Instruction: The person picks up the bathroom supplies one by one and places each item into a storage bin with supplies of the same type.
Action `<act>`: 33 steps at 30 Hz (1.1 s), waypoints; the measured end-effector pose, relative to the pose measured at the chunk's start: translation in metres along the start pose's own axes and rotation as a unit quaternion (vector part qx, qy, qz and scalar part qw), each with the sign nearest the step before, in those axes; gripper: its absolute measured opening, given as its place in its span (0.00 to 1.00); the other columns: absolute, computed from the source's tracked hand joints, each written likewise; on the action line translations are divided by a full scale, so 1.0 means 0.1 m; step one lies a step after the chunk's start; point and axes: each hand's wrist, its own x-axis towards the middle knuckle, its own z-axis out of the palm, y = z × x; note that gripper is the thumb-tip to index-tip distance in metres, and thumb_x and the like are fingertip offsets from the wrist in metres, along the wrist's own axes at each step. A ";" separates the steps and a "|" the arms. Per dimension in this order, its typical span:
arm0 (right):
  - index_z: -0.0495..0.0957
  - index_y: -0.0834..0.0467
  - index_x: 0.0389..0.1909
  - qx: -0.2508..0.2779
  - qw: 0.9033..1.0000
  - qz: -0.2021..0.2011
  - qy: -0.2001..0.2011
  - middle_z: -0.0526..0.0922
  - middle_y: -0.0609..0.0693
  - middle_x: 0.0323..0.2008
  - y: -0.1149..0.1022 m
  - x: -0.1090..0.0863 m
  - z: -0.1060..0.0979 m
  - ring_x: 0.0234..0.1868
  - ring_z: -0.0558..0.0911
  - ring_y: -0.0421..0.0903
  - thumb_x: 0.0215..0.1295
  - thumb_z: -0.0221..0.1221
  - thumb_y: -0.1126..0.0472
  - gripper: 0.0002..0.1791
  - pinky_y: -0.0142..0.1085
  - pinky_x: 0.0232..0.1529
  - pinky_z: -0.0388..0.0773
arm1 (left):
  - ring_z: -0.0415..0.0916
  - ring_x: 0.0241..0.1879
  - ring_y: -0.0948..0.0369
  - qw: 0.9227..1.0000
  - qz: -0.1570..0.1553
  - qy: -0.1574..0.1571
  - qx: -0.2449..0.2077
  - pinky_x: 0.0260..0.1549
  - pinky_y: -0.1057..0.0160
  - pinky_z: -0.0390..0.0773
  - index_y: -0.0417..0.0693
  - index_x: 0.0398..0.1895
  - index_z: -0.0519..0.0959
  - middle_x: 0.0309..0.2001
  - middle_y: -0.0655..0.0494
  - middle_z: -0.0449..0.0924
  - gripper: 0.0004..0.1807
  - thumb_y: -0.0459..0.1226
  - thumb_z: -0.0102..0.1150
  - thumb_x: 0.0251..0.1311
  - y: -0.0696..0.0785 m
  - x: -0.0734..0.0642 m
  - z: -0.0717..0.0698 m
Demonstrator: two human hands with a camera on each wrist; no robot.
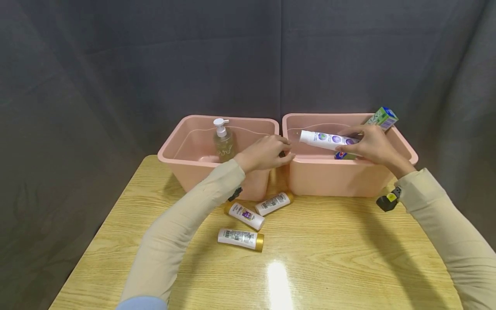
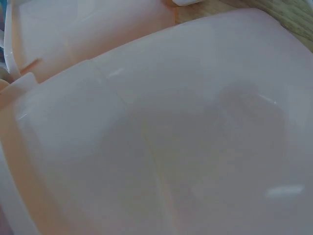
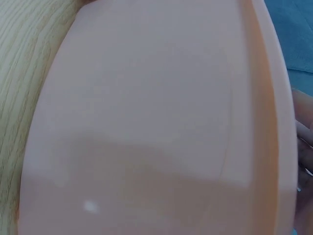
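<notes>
My right hand (image 1: 370, 144) pinches a white tube (image 1: 325, 140) with round purple and green prints between thumb and fingers. It holds the tube over the right pink bin (image 1: 329, 178), its white end pointing left. Only part of that hand shows past the bin's rim in the right wrist view. My left hand (image 1: 265, 153), fingers loosely bent, hovers where the two bins' rims meet, thumb and fingertips close to the right bin's edge. Beneath that forearm is the left pink bin (image 1: 182, 159), holding a pump bottle (image 1: 224, 144) with a white pump head.
Inside the right bin, a green carton (image 1: 381, 118) leans on the back corner, and a blue-marked pack (image 1: 342, 156) lies under the tube. Three small white bottles with gold caps, a front one (image 1: 236, 237), a middle one (image 1: 248, 216) and a rear one (image 1: 271, 204), lie on the wooden table (image 1: 329, 249).
</notes>
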 end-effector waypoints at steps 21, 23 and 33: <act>0.85 0.64 0.46 -0.022 1.000 0.018 -0.010 0.87 0.62 0.40 0.10 0.01 0.04 0.35 0.79 0.52 0.51 0.76 0.55 0.24 0.32 0.30 0.72 | 0.79 0.35 0.61 1.000 0.006 0.001 0.017 0.37 0.66 0.78 0.48 0.25 0.79 0.51 0.47 0.83 0.15 0.41 0.51 0.71 -0.01 0.01 0.00; 0.85 0.64 0.47 -0.020 1.000 0.022 -0.012 0.86 0.62 0.40 0.10 0.01 0.04 0.36 0.79 0.53 0.51 0.76 0.54 0.24 0.33 0.30 0.72 | 0.80 0.38 0.60 1.000 0.007 0.002 0.018 0.38 0.65 0.78 0.48 0.25 0.79 0.53 0.46 0.82 0.15 0.41 0.51 0.71 -0.01 0.01 0.00; 0.85 0.63 0.46 -0.020 0.999 0.025 -0.013 0.87 0.61 0.41 0.10 0.00 0.05 0.35 0.78 0.52 0.52 0.75 0.52 0.24 0.33 0.30 0.71 | 0.82 0.47 0.56 1.000 0.008 -0.007 0.027 0.48 0.61 0.80 0.46 0.32 0.84 0.55 0.45 0.81 0.15 0.42 0.51 0.71 -0.01 0.02 0.00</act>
